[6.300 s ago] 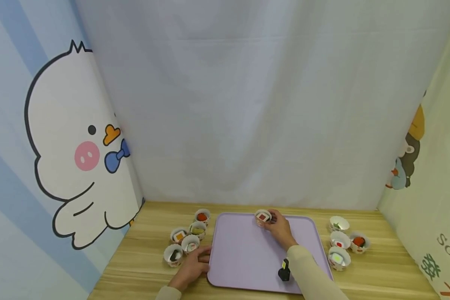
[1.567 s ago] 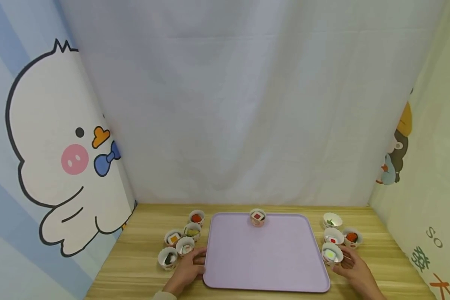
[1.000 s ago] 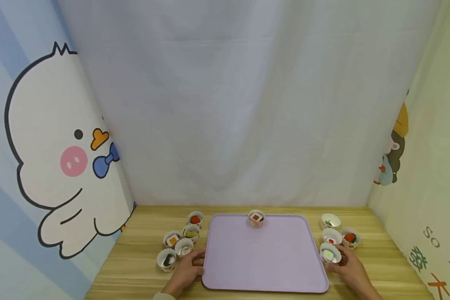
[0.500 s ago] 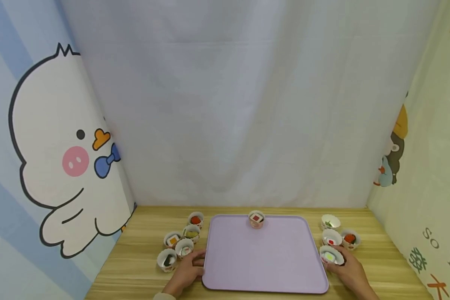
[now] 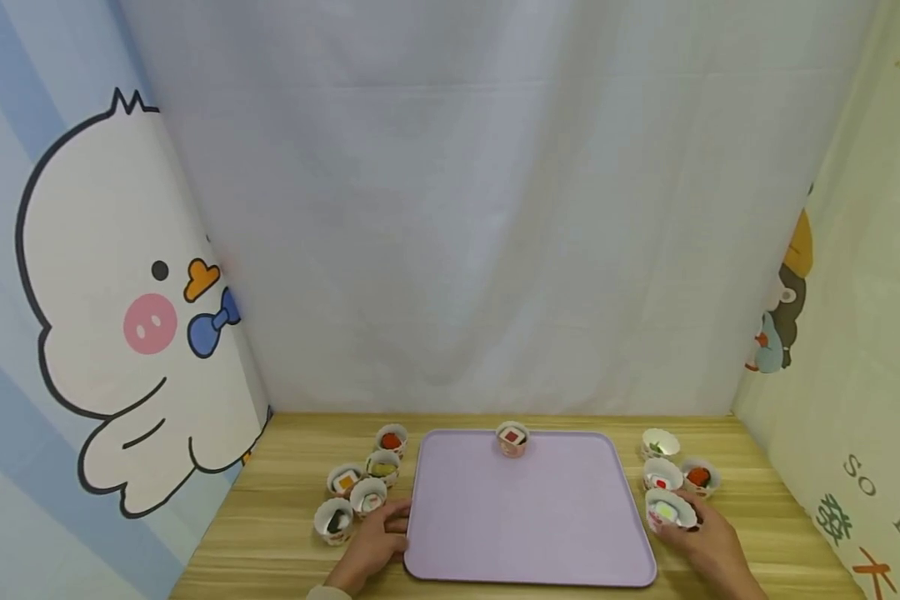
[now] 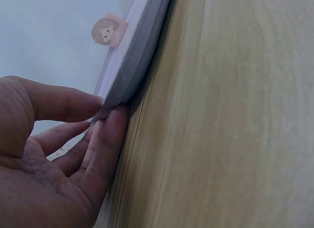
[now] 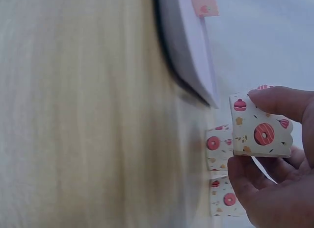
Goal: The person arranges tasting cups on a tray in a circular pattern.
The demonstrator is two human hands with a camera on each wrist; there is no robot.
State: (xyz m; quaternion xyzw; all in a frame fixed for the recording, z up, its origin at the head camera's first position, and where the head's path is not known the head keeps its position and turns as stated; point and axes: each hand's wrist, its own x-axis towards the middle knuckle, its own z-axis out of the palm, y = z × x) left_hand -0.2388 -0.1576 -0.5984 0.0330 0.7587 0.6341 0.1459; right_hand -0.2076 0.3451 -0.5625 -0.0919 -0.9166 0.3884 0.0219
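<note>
My right hand (image 5: 708, 546) pinches a small paper baking cup (image 7: 250, 125) with donut prints, thumb on one side and fingers on the other. In the head view this cup is tilted beside the tray's right edge, with a white and yellow-green piece inside. My left hand (image 5: 375, 542) holds the left edge of the lilac tray (image 5: 528, 517); the left wrist view shows the thumb (image 6: 68, 104) at the rim and fingertips under it. One paper cup (image 5: 513, 451) with a white and dark-red piece stands at the tray's back edge.
Left of the tray, several paper cups (image 5: 335, 539) with small food-like pieces cluster on the wooden table (image 5: 270, 533). Right of it stand a cup (image 5: 652, 454) with green bits, one (image 5: 649, 487) with a red piece and one (image 5: 708, 492) with orange-red contents. A curtain (image 5: 495, 250) hangs behind.
Earlier my right hand held the white and dark-red cup at the tray's back edge; it let go and moved right. Lately it has gripped and tilted the yellow-green cup. The left hand stays.
</note>
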